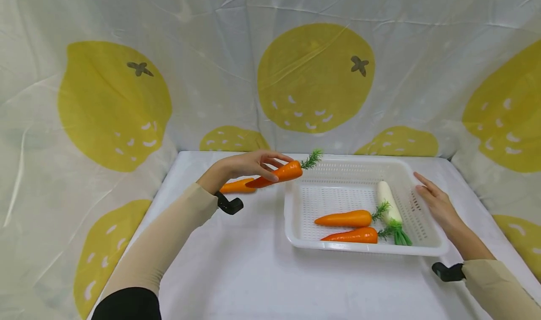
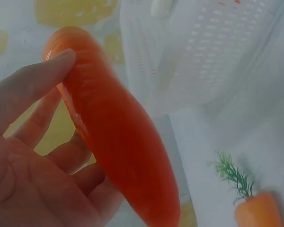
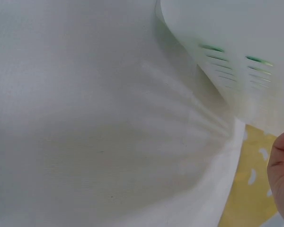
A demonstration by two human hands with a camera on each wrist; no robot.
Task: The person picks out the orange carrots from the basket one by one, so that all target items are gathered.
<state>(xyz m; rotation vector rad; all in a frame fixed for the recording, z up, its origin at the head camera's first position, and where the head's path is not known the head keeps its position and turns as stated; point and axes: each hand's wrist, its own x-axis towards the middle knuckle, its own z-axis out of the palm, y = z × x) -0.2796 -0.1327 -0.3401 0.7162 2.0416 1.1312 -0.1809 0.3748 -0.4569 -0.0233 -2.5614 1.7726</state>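
Observation:
My left hand (image 1: 253, 164) pinches an orange carrot (image 1: 289, 171) with a green leafy top and holds it up beside the left rim of a white plastic basket (image 1: 291, 217). The left wrist view shows the thumb on the thick end of this carrot (image 2: 118, 127). My right hand (image 1: 437, 205) lies along the basket's right side, its fingers straight at the rim. Inside the basket are two carrots (image 1: 344, 218) and a white radish (image 1: 388, 200) with green stems. Another carrot (image 1: 238, 186) lies on the table behind the left hand, partly hidden by it.
The basket stands on a white-covered table (image 1: 253, 273). Behind and at both sides hangs a pale curtain (image 1: 211, 66) printed with yellow lemons. A black wrist camera (image 1: 230, 203) sits below the left wrist, and another (image 1: 448, 271) below the right.

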